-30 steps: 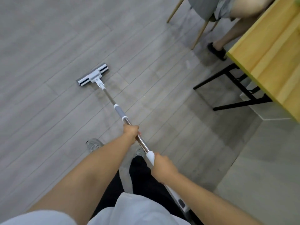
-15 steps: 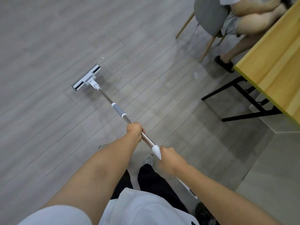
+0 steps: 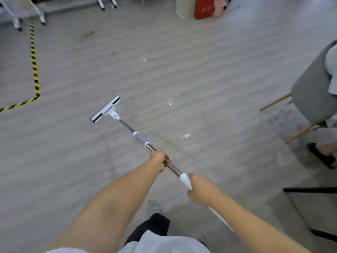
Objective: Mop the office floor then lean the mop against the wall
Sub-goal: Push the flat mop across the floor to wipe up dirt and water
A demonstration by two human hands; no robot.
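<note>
Fingers [image 3: 164, 157] of left hand [image 3: 158, 160]: curled tight round the mop [image 3: 140, 139] pole, mid-length.
Right hand [image 3: 199, 190]: gripped the white upper handle [image 3: 185, 180].
Mop head [image 3: 105, 109]: lay flat on the grey plank floor [image 3: 200, 79], well ahead of the shoe [image 3: 154, 208].

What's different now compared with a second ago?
The view has swung up and left: the wooden tabletop is out of sight, the chair sits at the right edge, and yellow-black tape shows. Unchanged: left hand and right hand grip the mop handle, mop head flat on the floor.
</note>
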